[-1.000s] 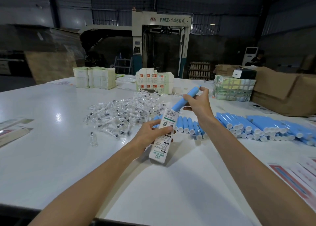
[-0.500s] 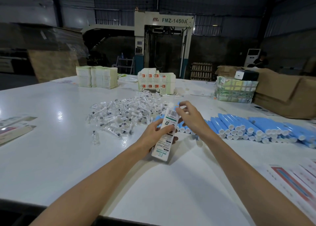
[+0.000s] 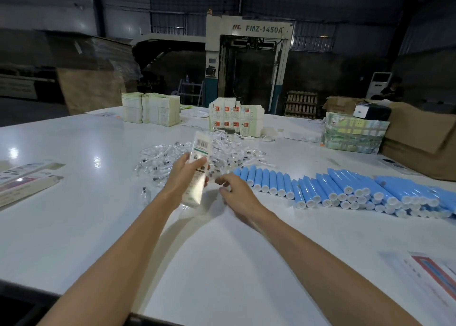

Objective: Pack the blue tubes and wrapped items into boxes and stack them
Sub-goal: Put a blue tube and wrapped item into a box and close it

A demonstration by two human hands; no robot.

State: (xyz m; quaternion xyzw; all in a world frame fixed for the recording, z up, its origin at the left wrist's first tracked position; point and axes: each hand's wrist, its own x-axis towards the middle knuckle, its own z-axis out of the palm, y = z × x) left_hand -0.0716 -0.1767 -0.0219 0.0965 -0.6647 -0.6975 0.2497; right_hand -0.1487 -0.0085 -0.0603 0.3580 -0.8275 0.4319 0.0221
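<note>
White card, barcode up: the left hand [image 3: 183,177] has a box [image 3: 202,146] in its grip, fingers and thumb curled round the lower half. The box stands nearly upright above the surface [image 3: 98,227]. The right hand [image 3: 238,192] hangs just beside the box's lower end, its grip loose and fairly wide, fingers spread and holding nothing.

A second ago that hand was sliding a blue tube into the box's top. Half a second ago only the tube's tip showed there under the fingers. Now no blue shows at the box, the right hand has dropped away from its top end, and the box stands higher and straighter than before. Whether the top flap is closed cannot be told.

To the right of the hands, tubes [image 3: 320,190] lie side by side on the surface in a long row. Their white caps face the camera, and they pile into a heap at the far right. Beyond the box, a loose pile of clear wrapped items [image 3: 229,151] spreads over the surface.

Farther back stand stacks of flat cartons [image 3: 150,108], a red-marked stack [image 3: 234,118] and a taped bundle [image 3: 352,133]. Flat packs [image 3: 27,180] lie at the left edge and printed sheets [image 3: 429,274] at the lower right. Brown cardboard cases [image 3: 419,140] close the right side, and a machine [image 3: 249,61] marked FMZ-1450A stands behind.
</note>
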